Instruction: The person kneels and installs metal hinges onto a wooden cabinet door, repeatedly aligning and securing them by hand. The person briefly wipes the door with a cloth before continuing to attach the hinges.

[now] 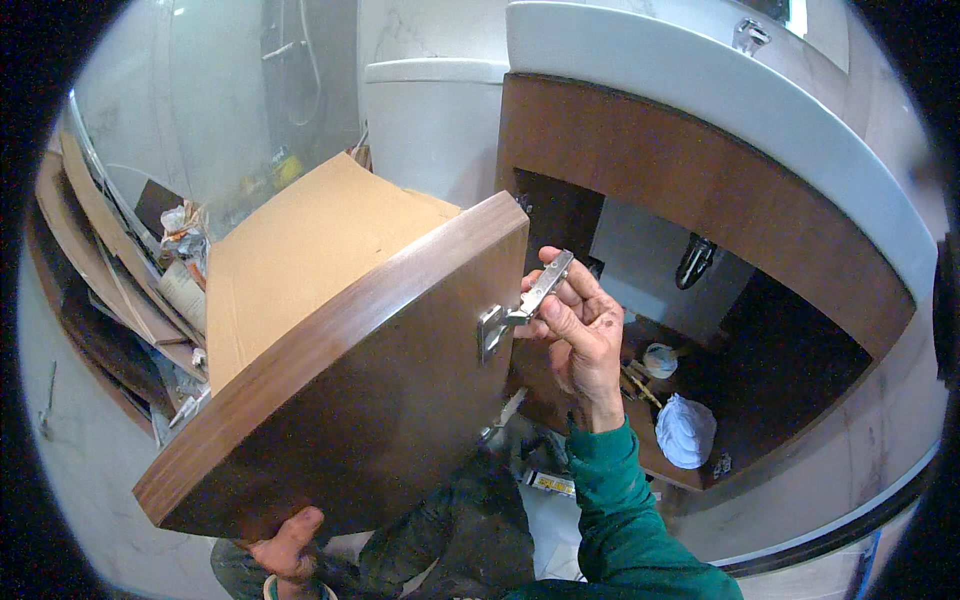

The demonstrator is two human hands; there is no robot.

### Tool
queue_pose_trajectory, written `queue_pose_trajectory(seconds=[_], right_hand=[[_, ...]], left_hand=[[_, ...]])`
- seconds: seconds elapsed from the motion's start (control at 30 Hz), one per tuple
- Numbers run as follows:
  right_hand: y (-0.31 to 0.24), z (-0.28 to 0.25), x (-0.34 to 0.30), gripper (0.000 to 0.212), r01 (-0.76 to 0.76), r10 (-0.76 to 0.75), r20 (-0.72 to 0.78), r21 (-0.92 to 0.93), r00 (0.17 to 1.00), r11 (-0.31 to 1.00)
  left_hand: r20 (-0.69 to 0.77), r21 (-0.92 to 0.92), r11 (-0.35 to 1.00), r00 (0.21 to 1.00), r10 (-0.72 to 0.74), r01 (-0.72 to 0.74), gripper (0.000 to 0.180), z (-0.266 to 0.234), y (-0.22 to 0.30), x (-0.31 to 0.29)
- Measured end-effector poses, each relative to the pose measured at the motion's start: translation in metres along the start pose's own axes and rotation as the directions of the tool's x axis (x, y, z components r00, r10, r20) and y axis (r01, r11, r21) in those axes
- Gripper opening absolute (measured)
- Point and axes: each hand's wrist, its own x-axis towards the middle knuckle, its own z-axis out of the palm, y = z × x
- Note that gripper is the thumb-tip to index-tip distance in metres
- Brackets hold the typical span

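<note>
One brown door panel (365, 390) — left hand (287, 546) grips its lower edge; one mounted metal hinge (537, 297) — right hand (588, 345) pinches its arm.

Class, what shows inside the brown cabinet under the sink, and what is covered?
Inside the cabinet: a black pipe, a crumpled white bundle, a round pale object. The brown door and right hand hide some of its left; the right is too dark.

No words or numbers can be read. A small yellow-and-white label (552, 484) with dark print, just left of the green sleeve (625, 510), is too small and blurred to make out, and what it stands on is hard to tell.
</note>
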Motion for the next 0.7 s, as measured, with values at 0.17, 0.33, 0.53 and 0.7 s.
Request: queue_pose_trajectory(seconds=[0.17,0.33,0.53,0.7], right_hand=[[0.004,-0.012,0.017,0.051,0.033,-0.035,-0.036,-0.05,0.999,0.998],[0.011,-0.023,0.028,0.048,-0.004,-0.001,-0.065,-0.072,0.998,0.997],[0.025,-0.032,0.042,0.043,0.02,-0.029,-0.092,-0.102,0.995,0.995],[0.036,-0.042,0.056,0.04,0.023,-0.03,-0.1,-0.064,0.995,0.998]], left_hand=[[-0.11,-0.098,0.98,0.977,-0.185,0.175,0.014,0.025,0.011,0.021],[0.005,0.245,0.964,0.995,0.101,-0.099,0.017,0.037,0.009,0.031],[-0.092,0.122,0.992,0.996,-0.016,0.027,0.021,0.058,0.016,0.041],[-0.101,0.256,0.961,0.987,0.129,-0.1,0.016,0.069,0.022,0.059]])
